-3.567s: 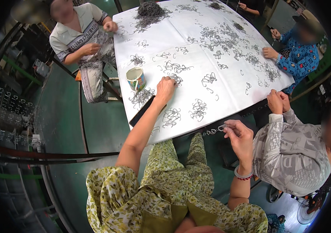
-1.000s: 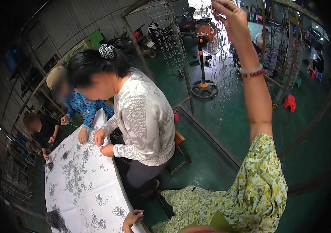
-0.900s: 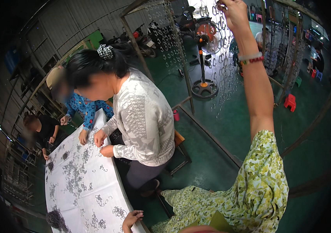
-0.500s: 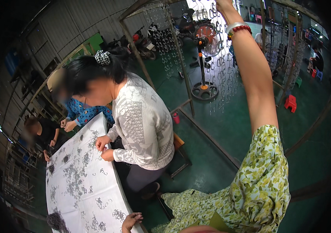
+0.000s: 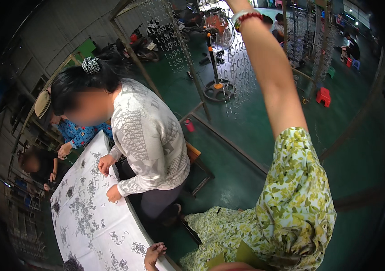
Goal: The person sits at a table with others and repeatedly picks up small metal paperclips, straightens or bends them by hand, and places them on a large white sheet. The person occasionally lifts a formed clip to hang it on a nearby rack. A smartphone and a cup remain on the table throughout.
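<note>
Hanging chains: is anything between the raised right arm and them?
Nothing visible. The right arm rises straight up to the hanging chains; the right hand itself is cut off by the top edge. The left hand rests at the table edge.

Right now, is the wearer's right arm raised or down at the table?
Raised. The right arm reaches up toward the hanging chains; its hand is cut off at the top edge. The left hand rests at the table edge.
</note>
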`<control>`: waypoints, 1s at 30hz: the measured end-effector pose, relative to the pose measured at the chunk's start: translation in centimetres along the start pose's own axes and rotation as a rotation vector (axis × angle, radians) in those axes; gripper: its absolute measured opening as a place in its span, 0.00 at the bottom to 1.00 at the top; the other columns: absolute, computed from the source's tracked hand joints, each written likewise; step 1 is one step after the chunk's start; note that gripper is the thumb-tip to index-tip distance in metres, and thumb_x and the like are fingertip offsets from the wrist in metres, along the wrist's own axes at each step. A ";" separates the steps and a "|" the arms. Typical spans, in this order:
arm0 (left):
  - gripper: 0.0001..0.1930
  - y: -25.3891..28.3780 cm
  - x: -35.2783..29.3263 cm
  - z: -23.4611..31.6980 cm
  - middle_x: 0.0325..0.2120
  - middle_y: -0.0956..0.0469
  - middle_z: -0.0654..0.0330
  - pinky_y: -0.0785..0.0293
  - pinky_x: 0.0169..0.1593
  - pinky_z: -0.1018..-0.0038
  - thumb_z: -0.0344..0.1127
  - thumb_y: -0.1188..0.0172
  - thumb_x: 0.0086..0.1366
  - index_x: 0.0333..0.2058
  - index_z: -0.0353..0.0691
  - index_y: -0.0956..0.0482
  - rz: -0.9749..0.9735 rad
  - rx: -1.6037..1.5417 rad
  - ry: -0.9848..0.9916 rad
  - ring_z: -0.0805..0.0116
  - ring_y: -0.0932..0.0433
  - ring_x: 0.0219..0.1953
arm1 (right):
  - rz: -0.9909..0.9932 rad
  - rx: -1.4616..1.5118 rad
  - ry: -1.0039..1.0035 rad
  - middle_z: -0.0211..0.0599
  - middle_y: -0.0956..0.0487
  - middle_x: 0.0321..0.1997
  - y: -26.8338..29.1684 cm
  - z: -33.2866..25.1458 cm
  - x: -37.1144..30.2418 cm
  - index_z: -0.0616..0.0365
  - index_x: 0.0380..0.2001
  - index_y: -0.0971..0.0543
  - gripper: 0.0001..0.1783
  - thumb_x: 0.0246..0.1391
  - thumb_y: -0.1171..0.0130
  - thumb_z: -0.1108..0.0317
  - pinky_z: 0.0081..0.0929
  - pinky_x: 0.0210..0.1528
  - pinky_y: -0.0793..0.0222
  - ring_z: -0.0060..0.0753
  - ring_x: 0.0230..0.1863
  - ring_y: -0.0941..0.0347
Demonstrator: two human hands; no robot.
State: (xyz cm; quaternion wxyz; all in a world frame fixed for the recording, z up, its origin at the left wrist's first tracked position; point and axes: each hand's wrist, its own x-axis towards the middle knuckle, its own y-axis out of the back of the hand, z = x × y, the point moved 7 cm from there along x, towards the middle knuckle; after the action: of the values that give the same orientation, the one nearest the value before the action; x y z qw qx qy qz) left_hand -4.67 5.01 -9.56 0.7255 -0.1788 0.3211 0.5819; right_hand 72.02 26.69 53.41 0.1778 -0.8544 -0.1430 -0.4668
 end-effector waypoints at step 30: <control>0.07 13.9 -18.1 -1.1 0.31 0.20 0.47 0.24 0.41 0.61 0.32 0.38 0.59 0.35 0.37 0.15 1.473 0.441 -0.141 0.48 0.21 0.33 | -1.061 0.920 0.054 0.44 0.28 0.44 -8.1 -24.5 -52.5 0.71 0.40 0.22 0.11 0.53 0.45 0.89 0.26 0.45 0.33 0.34 0.44 0.30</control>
State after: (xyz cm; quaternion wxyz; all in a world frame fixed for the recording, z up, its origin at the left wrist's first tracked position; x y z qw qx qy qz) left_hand -20.42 -5.35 3.43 0.1888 0.2671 0.4186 0.8472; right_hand 22.94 19.09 22.54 0.2729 -0.4955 -0.7190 -0.4038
